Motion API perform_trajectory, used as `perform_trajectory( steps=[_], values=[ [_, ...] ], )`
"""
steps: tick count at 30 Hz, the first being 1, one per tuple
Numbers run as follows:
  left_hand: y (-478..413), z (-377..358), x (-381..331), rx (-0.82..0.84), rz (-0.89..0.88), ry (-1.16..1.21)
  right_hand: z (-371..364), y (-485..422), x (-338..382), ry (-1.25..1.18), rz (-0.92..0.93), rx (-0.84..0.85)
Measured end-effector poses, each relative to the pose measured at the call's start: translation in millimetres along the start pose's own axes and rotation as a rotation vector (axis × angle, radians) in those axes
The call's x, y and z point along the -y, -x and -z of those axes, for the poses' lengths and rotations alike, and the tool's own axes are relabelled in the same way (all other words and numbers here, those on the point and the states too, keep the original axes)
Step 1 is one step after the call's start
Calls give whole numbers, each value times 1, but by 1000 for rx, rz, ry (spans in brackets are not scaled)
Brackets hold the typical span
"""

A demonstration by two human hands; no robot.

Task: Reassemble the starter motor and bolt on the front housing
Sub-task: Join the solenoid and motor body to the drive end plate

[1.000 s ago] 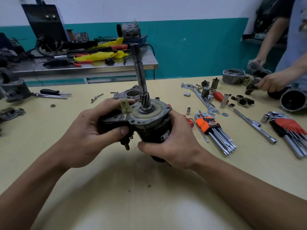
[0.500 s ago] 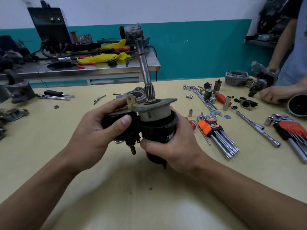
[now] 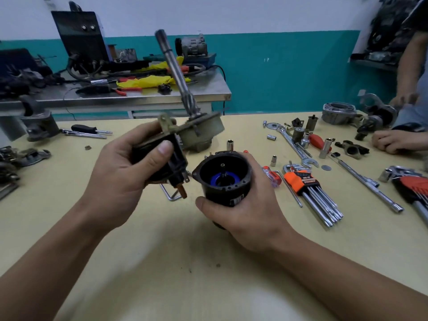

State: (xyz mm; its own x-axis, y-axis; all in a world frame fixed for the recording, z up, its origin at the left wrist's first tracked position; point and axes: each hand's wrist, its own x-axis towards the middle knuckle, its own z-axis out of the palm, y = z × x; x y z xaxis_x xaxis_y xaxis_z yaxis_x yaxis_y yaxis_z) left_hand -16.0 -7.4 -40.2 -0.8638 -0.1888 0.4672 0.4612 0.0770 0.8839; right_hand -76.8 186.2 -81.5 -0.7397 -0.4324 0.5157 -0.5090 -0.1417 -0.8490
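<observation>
Light: bright and even, coming from above.
Shadows: soft grey patches on the tabletop (image 3: 139, 262) under the left hand (image 3: 120, 179), the right hand (image 3: 247, 216) and both arms.
Glare: a pale, washed-out patch at the near edge of the tabletop; bright shine on the hex keys (image 3: 317, 200) and the steel bench (image 3: 162, 93).
Blur: the top of the shaft piece (image 3: 199, 130) in the left hand's grip is smeared; so is another person's hand (image 3: 405, 99) by the far right corner.
Sharp: the black motor can (image 3: 225, 179) that the right hand holds.
Edges: the wide lens stretches the arms, so they look huge at the bottom corners.
</observation>
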Motion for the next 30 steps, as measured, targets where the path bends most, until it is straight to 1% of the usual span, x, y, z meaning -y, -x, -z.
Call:
perform_trajectory(
  steps=[4, 8, 10, 13, 14, 15, 17, 20, 22, 24, 27, 30],
  values=[
    [3, -7, 6, -19, 8, -22, 3, 0, -1, -30, -13, 14],
    [0, -3, 6, -53, 26, 0, 9, -3, -2, -34, -77, 92],
    [-2, 2, 6, -71, 31, 27, 21, -10, -1, -40, -108, 208],
    [-4, 7, 5, -92, 40, 70, 42, -22, 0, -92, -162, 475],
    [-5, 9, 5, -94, 44, 71, 48, -25, -1, -122, -181, 537],
    [-5, 10, 6, -91, 50, 69, 51, -26, -3, -163, -201, 561],
    [-4, 10, 8, -80, 62, 63, 54, -27, -10, -296, -253, 507],
    [-3, 7, 8, -72, 73, 76, 53, -25, -21, -510, -395, 295],
    [-2, 4, 8, -66, 78, 75, 49, -22, -23, -492, -419, 203],
    [-1, 3, 8, -53, 77, 70, 42, -19, -21, -365, -374, 161],
    [0, 3, 7, -30, 79, 93, 34, -19, -14, -285, -274, 185],
    [0, 5, 7, -32, 77, 106, 39, -23, -6, -231, -208, 332]
  ],
)
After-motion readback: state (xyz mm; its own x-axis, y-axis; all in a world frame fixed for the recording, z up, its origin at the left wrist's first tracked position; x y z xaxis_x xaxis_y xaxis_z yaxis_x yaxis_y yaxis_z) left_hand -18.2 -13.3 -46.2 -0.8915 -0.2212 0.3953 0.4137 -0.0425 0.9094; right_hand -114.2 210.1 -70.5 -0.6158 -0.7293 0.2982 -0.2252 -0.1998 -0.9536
